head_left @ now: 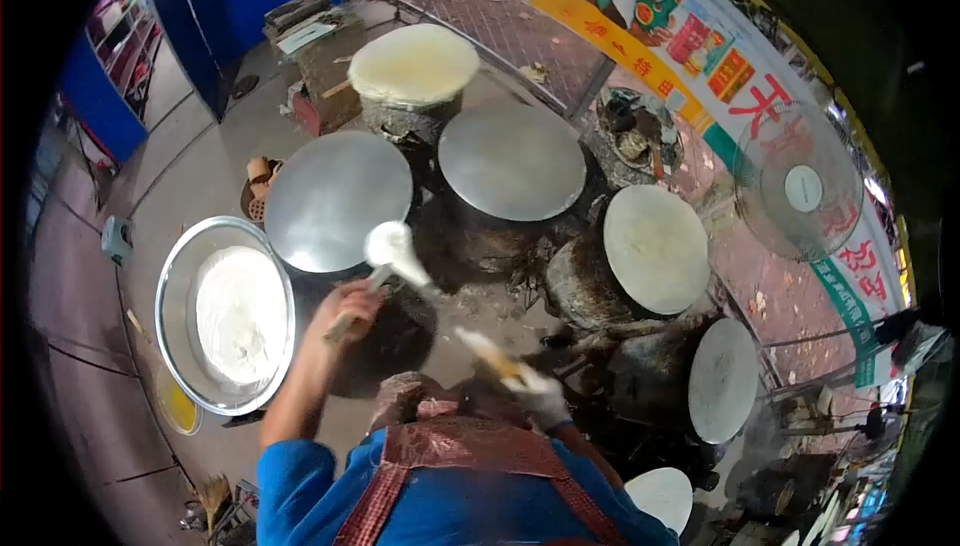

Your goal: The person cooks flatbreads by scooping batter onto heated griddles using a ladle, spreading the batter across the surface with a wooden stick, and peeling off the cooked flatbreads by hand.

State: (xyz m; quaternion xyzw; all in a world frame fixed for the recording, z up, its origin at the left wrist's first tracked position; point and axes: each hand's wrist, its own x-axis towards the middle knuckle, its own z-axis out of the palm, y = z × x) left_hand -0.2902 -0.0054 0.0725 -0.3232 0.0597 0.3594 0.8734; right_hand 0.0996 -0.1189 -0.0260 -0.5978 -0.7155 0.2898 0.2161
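Observation:
My bare left hand (352,310) is wrapped round the handle of a ladle (388,244), whose bowl is covered with white batter. The ladle is over the lower right edge of a round grey griddle (340,201). White batter trails from it to the lower right. My gloved right hand (538,396) grips a scraper (488,354) with a light blade and a yellowish handle, in front of my apron. At the left stands a large metal basin (170,316) with white batter (240,316) inside.
Beyond are a second grey griddle (512,162) and one with a pale yellow sheet (414,64). Pale round tops (656,249) stand on drums at the right. A fan (800,189) is near a banner (740,56). A yellow-filled container (178,406) sits below the basin.

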